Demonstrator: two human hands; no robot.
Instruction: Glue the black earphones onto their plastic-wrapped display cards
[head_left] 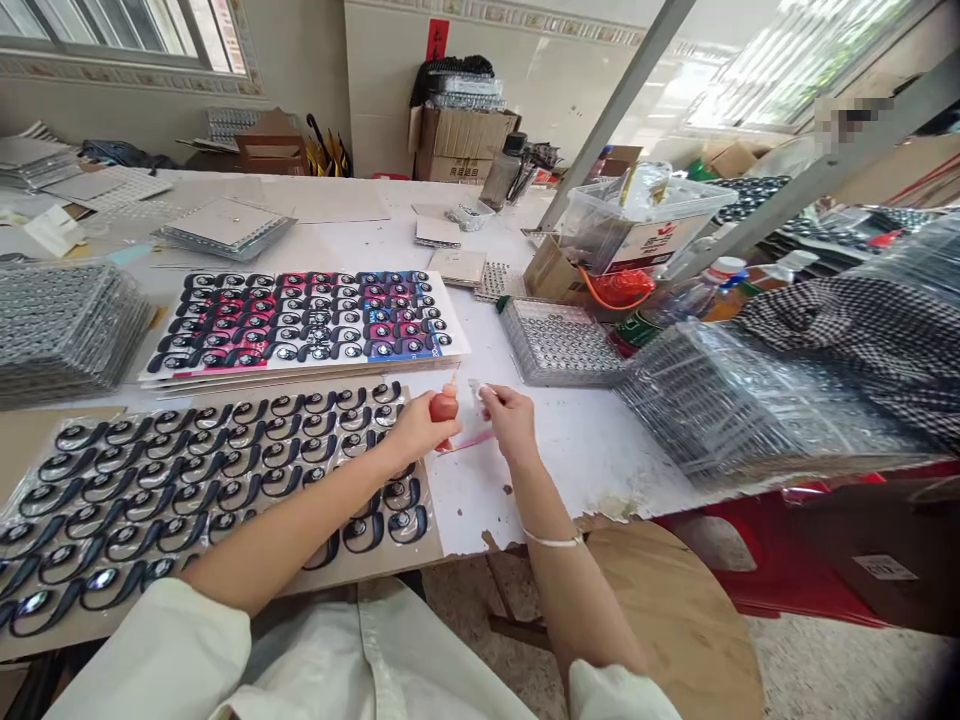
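My left hand [418,428] is closed around a small red bottle [444,405] with a pale nozzle pointing up, held just above the white table [570,440]. My right hand [510,418] pinches the top of a small clear plastic bag [471,420] with a pink strip along its lower edge, right beside the bottle. Under my left forearm lies a brown card [225,470] covered with rows of black hook-shaped pieces. Behind it rests a white sheet [304,320] with black, pink, blue and purple pieces in rows.
Stacks of clear blister trays sit at the left [64,325] and right [742,410], with a smaller tray [559,340] in the middle. A clear plastic box [637,225], cardboard boxes [457,140] and a bottle [501,172] stand farther back. A round wooden stool [675,610] is at lower right.
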